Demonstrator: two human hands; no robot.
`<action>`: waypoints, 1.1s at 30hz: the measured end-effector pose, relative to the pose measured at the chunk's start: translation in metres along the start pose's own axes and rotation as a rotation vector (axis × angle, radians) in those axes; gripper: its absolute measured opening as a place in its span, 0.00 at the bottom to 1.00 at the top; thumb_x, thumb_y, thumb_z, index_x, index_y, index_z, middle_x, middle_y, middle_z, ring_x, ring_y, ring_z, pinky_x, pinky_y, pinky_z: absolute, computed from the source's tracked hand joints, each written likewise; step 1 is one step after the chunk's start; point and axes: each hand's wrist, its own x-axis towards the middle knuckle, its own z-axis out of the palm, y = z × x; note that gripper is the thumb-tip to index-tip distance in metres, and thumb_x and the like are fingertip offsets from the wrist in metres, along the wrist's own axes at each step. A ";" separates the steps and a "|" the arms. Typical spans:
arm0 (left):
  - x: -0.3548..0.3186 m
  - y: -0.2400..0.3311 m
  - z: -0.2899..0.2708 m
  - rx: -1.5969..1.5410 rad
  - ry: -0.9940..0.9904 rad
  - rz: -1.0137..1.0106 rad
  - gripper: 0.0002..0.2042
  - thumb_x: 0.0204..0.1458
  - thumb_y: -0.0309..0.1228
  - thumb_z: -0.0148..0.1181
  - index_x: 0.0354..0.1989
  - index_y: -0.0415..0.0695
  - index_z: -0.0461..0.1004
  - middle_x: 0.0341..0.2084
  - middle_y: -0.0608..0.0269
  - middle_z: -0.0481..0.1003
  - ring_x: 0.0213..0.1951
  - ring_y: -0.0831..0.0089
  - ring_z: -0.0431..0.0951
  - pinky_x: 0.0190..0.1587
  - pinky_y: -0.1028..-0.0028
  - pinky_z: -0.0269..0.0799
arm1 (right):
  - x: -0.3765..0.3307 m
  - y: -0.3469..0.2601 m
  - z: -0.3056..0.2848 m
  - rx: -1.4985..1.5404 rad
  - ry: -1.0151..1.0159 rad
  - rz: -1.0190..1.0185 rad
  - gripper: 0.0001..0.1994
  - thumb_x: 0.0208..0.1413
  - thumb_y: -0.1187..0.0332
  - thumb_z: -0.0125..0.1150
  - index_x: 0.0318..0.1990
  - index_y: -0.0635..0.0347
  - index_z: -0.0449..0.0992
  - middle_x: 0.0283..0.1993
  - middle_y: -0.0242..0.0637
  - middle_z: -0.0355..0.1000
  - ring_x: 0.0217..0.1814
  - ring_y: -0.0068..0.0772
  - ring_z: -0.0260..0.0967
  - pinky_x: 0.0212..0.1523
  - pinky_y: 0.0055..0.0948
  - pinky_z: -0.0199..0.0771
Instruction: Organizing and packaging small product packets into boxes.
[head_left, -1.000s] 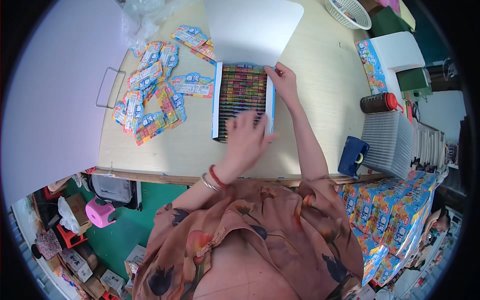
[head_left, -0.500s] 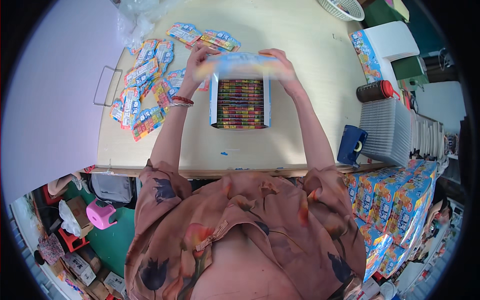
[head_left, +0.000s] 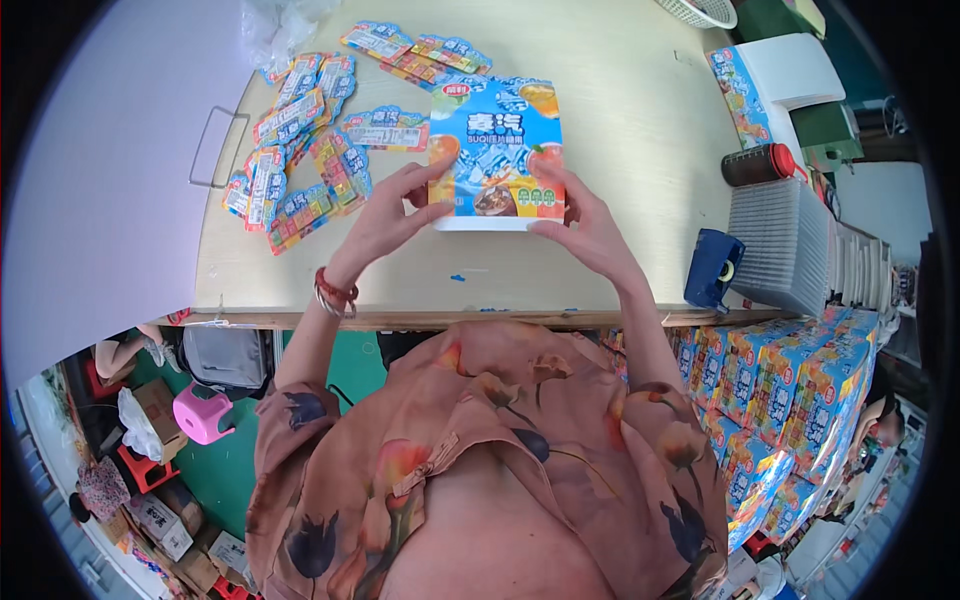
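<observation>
A blue and orange printed candy box (head_left: 497,150) sits on the table in front of me, its lid folded down so the contents are hidden. My left hand (head_left: 397,208) grips its lower left corner, thumb near the front edge and fingers along the side. At the lower right corner my right hand (head_left: 590,225) holds the box the same way, thumb at the white front edge. Left of the box lie loose colourful candy packs (head_left: 300,150), several of them overlapping. One flat pack (head_left: 387,130) lies right beside the box, and others (head_left: 420,55) lie behind it.
A blue tape dispenser (head_left: 714,268), a stack of clear plastic trays (head_left: 775,240) and a red-capped bottle (head_left: 757,165) stand on the table's right. An unfolded carton (head_left: 740,100) lies farther back. Stacked candy boxes (head_left: 790,390) are below right; a pink stool (head_left: 202,414) is on the floor.
The box's lid, raised and blurred over rows of candy packs before, now covers them. Both hands have come nearer to me, from the lid's far edge to the box's front corners.
</observation>
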 end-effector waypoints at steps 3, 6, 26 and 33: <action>-0.008 0.009 0.007 -0.196 0.076 -0.113 0.30 0.48 0.26 0.66 0.62 0.49 0.65 0.33 0.68 0.70 0.31 0.80 0.68 0.40 0.80 0.68 | 0.002 0.017 0.001 0.311 0.013 0.028 0.31 0.49 0.82 0.59 0.64 0.56 0.61 0.62 0.36 0.64 0.48 0.20 0.69 0.49 0.23 0.73; -0.010 0.012 0.010 -0.404 0.137 0.045 0.33 0.45 0.23 0.67 0.63 0.51 0.64 0.31 0.68 0.68 0.31 0.79 0.70 0.40 0.77 0.70 | 0.000 0.010 0.000 0.345 0.004 -0.019 0.32 0.49 0.83 0.58 0.64 0.53 0.62 0.61 0.37 0.66 0.42 0.19 0.71 0.43 0.20 0.74; -0.034 -0.019 0.033 0.435 0.343 0.378 0.20 0.41 0.27 0.69 0.46 0.43 0.75 0.31 0.61 0.72 0.33 0.64 0.73 0.33 0.66 0.70 | -0.021 0.049 0.015 -0.631 0.251 -0.407 0.15 0.51 0.72 0.61 0.48 0.50 0.76 0.26 0.35 0.69 0.25 0.37 0.68 0.26 0.34 0.69; 0.007 0.003 0.033 0.635 0.041 0.587 0.16 0.44 0.33 0.66 0.42 0.47 0.71 0.59 0.61 0.63 0.64 0.59 0.60 0.61 0.61 0.60 | -0.019 0.050 0.022 -0.876 0.370 -0.599 0.15 0.46 0.68 0.67 0.45 0.52 0.78 0.24 0.26 0.66 0.29 0.27 0.65 0.30 0.29 0.61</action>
